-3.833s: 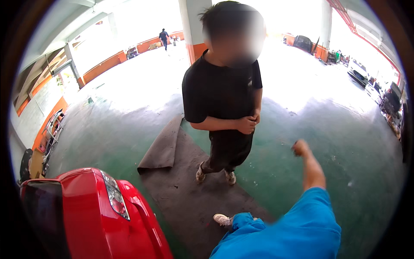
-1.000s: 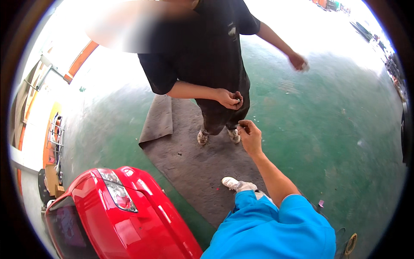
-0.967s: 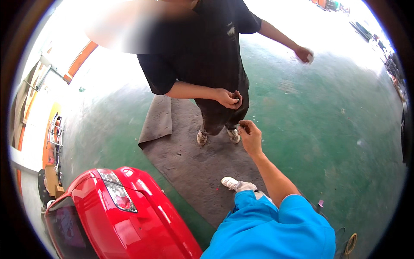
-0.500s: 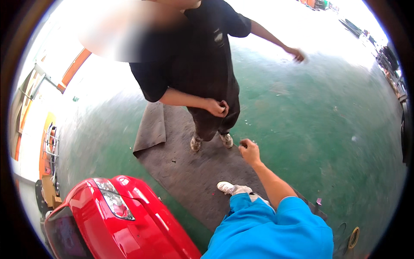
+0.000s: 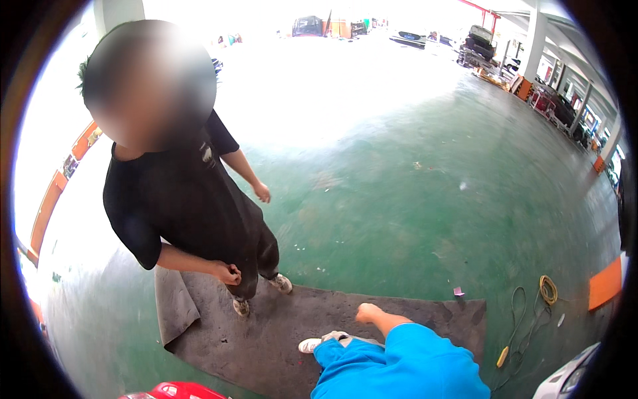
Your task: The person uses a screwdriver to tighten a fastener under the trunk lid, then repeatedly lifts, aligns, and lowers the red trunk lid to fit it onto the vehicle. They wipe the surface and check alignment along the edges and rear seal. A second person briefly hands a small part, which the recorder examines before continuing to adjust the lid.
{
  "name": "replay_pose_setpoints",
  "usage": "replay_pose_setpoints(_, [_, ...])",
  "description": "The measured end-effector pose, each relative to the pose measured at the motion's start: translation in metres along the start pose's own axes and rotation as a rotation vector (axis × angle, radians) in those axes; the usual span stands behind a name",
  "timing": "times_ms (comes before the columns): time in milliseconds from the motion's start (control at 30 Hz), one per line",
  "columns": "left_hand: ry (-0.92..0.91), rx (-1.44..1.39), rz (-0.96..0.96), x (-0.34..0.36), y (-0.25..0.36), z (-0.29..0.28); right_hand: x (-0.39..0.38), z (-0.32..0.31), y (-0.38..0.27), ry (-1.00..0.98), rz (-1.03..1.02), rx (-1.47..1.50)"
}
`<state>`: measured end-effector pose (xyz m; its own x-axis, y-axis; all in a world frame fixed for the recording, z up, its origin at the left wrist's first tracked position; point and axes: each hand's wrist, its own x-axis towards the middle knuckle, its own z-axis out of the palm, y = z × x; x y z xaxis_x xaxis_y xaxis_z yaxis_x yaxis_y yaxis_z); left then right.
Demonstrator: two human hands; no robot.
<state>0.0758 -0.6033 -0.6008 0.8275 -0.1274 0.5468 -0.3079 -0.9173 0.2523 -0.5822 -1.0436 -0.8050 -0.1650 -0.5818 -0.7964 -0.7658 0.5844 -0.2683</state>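
Note:
My right hand (image 5: 369, 312) is closed in a fist in front of my blue shirt (image 5: 412, 362), above a dark grey mat (image 5: 266, 339). Its curled fingers face away, so anything inside them is hidden. No part of my left hand shows. On the mat's left part stands a person in a black T-shirt (image 5: 179, 193) and dark trousers. One of that person's hands (image 5: 227, 272) is curled in front of the trousers; the other (image 5: 262, 193) hangs by the side. My white shoe (image 5: 310, 345) rests on the mat.
A red car (image 5: 179, 391) edges in at the bottom, a pale car (image 5: 565, 376) at lower right. Right of the mat, a yellow coil (image 5: 548, 290) and a dark cable (image 5: 520, 312) lie on the green floor (image 5: 399, 219). The mat's left corner (image 5: 179, 302) is folded over.
My view has swung up and to the right, so the red car has mostly left it. The person's outstretched arm has come down. My right forearm shows less, its hand still closed.

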Motion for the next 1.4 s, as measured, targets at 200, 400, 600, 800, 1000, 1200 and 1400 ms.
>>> replay_pose_setpoints(200, [-0.024,-0.013,0.002,0.006,0.005,0.015,0.042,0.006,0.05,0.077,-0.023,-0.078])
replay_pose_setpoints(400, [-0.021,-0.021,-0.016,0.003,-0.003,0.013,0.031,-0.007,-0.004,0.151,-0.187,0.104])
replay_pose_setpoints(600, [-0.02,-0.022,-0.015,0.002,-0.012,0.005,0.014,-0.003,-0.009,0.122,-0.232,0.096])
replay_pose_setpoints(800, [0.032,0.066,-0.099,-0.008,-0.061,-0.022,0.009,-0.002,0.012,0.069,-0.193,-0.036])
replay_pose_setpoints(1000, [0.221,0.409,-0.228,0.002,-0.122,-0.053,0.03,0.025,0.04,-0.011,-0.082,0.071])
replay_pose_setpoints(1200, [0.243,0.493,-0.366,-0.01,-0.077,-0.071,0.013,0.027,-0.029,-0.013,-0.211,0.004])
replay_pose_setpoints(1400, [0.264,0.482,-0.36,-0.014,-0.056,-0.075,0.013,0.044,-0.112,0.254,-0.702,0.055])
